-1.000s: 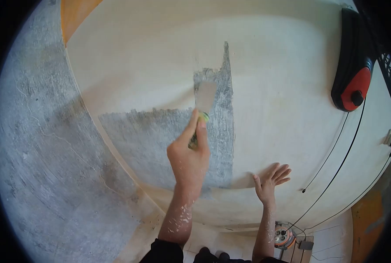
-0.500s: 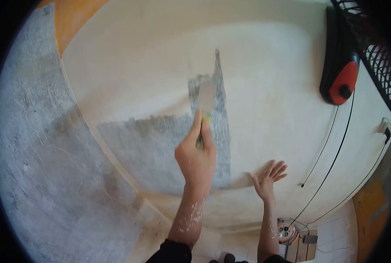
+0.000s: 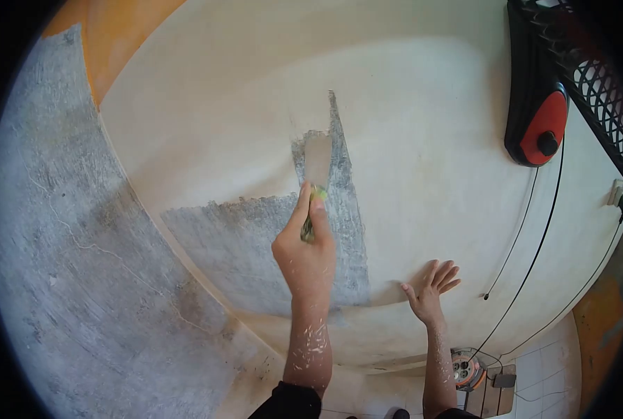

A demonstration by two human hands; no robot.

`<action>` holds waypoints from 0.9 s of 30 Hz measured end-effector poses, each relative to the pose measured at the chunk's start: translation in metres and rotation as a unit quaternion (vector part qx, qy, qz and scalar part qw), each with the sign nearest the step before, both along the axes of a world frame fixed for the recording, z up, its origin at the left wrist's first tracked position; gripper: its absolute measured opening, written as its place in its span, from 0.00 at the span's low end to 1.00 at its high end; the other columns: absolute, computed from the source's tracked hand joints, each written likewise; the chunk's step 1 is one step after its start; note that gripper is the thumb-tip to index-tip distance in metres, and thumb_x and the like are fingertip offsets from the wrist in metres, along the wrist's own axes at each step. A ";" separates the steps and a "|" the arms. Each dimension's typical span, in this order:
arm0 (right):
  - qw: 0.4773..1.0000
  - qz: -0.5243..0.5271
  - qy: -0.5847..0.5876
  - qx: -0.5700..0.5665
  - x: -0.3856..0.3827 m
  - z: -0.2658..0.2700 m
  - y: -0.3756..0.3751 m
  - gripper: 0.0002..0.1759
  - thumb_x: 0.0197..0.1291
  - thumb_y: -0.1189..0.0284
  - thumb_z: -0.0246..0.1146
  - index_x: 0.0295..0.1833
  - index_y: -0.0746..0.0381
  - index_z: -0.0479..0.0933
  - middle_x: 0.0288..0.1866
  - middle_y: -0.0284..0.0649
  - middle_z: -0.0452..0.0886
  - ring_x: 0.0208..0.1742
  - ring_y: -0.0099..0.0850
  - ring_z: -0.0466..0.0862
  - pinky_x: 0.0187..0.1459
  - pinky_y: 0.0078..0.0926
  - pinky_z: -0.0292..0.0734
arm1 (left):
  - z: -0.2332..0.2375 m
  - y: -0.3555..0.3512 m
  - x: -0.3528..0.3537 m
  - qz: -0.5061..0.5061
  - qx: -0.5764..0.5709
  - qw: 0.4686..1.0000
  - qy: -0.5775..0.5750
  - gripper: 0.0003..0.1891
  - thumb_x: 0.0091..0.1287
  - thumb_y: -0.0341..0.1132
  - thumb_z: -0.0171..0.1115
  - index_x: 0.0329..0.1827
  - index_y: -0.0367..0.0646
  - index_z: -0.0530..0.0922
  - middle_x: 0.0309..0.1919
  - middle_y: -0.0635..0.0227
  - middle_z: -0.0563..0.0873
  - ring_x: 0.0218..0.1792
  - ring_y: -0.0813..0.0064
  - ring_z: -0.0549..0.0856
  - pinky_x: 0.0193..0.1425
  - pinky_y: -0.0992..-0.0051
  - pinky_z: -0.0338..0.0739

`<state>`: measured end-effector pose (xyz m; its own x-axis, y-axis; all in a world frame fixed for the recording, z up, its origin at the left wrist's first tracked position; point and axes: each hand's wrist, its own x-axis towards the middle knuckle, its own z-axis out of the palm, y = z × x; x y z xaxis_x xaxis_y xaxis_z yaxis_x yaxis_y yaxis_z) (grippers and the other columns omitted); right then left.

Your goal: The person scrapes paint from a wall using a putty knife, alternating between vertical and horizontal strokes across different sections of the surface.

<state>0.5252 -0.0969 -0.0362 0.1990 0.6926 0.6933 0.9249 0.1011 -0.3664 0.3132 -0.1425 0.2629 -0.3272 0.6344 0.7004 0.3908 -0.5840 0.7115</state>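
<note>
My left hand [image 3: 304, 255] is closed around the greenish handle of a putty knife [image 3: 317, 160]. The knife's flat blade lies against the wall, inside the narrow upper part of a bare grey patch [image 3: 248, 237]. Pale cream coating [image 3: 423, 160] surrounds this patch, with a rough edge along its top. To the right of the patch, my right hand [image 3: 428, 293] rests on the cream wall, fingers spread and holding nothing. White flecks cover both forearms.
A black and red device [image 3: 545, 129] with a mesh guard hangs at upper right, its cords running down the wall. A plug [image 3: 618, 199] sits in a socket at far right. Low down are a cable reel [image 3: 467, 370] and a small wooden stool [image 3: 493, 401]. Another grey wall [image 3: 102, 279] adjoins at left.
The view has shifted slightly. Along the grey strip, the putty knife's blade has moved a little up and left, nearer the strip's upper edge. My right hand keeps its place on the wall.
</note>
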 end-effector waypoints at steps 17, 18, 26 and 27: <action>1.000 0.019 -0.004 0.019 0.000 -0.003 0.002 0.59 0.69 0.42 0.57 0.82 0.61 0.25 0.79 0.63 0.10 0.76 0.59 0.04 0.65 0.71 0.02 | -0.001 0.001 0.000 0.035 0.025 0.998 0.039 0.17 0.76 0.37 0.61 0.64 0.41 0.81 0.38 0.63 0.91 0.30 0.87 0.78 0.37 0.79 0.75; 1.000 0.019 0.001 0.019 0.001 -0.002 0.004 0.59 0.69 0.42 0.57 0.82 0.61 0.25 0.79 0.63 0.10 0.76 0.59 0.04 0.65 0.71 0.02 | -0.001 0.000 -0.001 0.033 0.025 0.998 0.041 0.17 0.76 0.36 0.61 0.64 0.40 0.81 0.39 0.61 0.91 0.32 0.85 0.80 0.39 0.78 0.76; 1.000 0.018 0.004 -0.001 0.001 -0.003 -0.001 0.57 0.71 0.42 0.55 0.82 0.61 0.26 0.79 0.63 0.11 0.76 0.59 0.06 0.66 0.71 0.03 | 0.003 0.000 0.005 0.047 0.018 0.998 0.048 0.17 0.75 0.33 0.61 0.63 0.37 0.81 0.44 0.52 0.91 0.42 0.76 0.90 0.45 0.76 0.83; 1.000 0.017 -0.001 0.002 0.002 -0.002 0.002 0.57 0.71 0.42 0.55 0.82 0.61 0.26 0.80 0.63 0.11 0.76 0.59 0.06 0.66 0.71 0.03 | 0.003 0.004 0.007 0.060 0.032 0.996 0.049 0.17 0.75 0.33 0.61 0.63 0.37 0.81 0.44 0.52 0.91 0.42 0.77 0.90 0.44 0.76 0.83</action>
